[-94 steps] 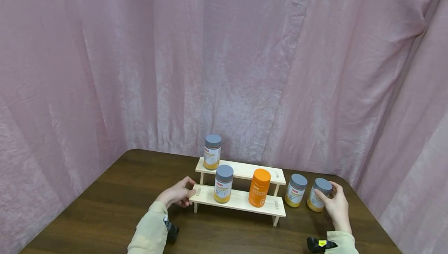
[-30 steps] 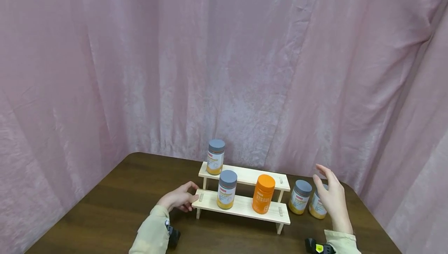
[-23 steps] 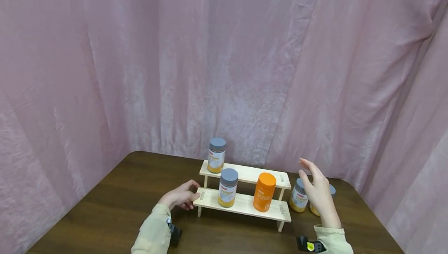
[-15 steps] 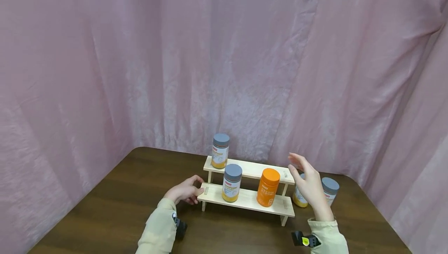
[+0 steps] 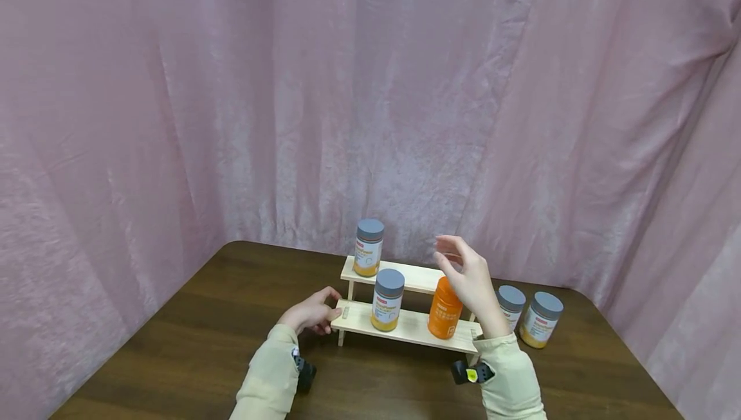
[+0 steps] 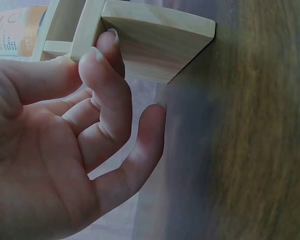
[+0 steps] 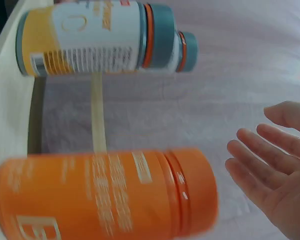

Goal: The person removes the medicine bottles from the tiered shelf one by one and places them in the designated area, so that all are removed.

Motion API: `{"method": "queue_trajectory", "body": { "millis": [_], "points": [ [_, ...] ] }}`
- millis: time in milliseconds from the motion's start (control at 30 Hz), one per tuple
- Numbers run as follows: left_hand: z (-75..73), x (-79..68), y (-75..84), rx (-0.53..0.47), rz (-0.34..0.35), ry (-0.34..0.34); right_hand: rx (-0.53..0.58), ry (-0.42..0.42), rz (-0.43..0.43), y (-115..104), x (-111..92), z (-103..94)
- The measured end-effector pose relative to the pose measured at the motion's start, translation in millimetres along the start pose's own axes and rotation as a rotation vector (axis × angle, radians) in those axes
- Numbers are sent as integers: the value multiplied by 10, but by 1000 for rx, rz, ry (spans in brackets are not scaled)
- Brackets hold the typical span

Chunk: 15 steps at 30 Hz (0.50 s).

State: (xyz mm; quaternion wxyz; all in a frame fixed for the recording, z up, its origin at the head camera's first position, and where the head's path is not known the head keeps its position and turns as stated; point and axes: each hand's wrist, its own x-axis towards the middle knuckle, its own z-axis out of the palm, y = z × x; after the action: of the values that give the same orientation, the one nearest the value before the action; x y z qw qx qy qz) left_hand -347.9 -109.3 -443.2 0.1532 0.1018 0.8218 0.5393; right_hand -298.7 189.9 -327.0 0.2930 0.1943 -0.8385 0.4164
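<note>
an upright, all-orange bottle (image 5: 446,313) with pale lettering stood toward the right on the lower tier of a pale two-tier wooden shelf (image 5: 412,327), on a dark desk (image 5: 370,384). the left grip (image 5: 311,314) pinched the shelf's left end; the right grip (image 5: 471,278), thumb and fingers apart, hovered near the bottle's top, partly covering it. the lettering was blurred up close.

Head view: pink velvety curtain (image 5: 324,98) filled the backdrop from 9 through 12 to 3 o'clock, hanging in vertical folds, with a gathered crease at 2. Dark brown wood-grain table (image 5: 191,349) sat at 6, rounded far corners at 8 and 4. Light was soft, with a pale sheen on the fabric.
</note>
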Motion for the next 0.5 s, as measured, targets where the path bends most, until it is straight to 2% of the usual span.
{"method": "queue_trajectory", "body": {
  "millis": [500],
  "points": [
    [24,-22,6,-8,-2,19,132,39,72,-140,206,625]
  ]
}}
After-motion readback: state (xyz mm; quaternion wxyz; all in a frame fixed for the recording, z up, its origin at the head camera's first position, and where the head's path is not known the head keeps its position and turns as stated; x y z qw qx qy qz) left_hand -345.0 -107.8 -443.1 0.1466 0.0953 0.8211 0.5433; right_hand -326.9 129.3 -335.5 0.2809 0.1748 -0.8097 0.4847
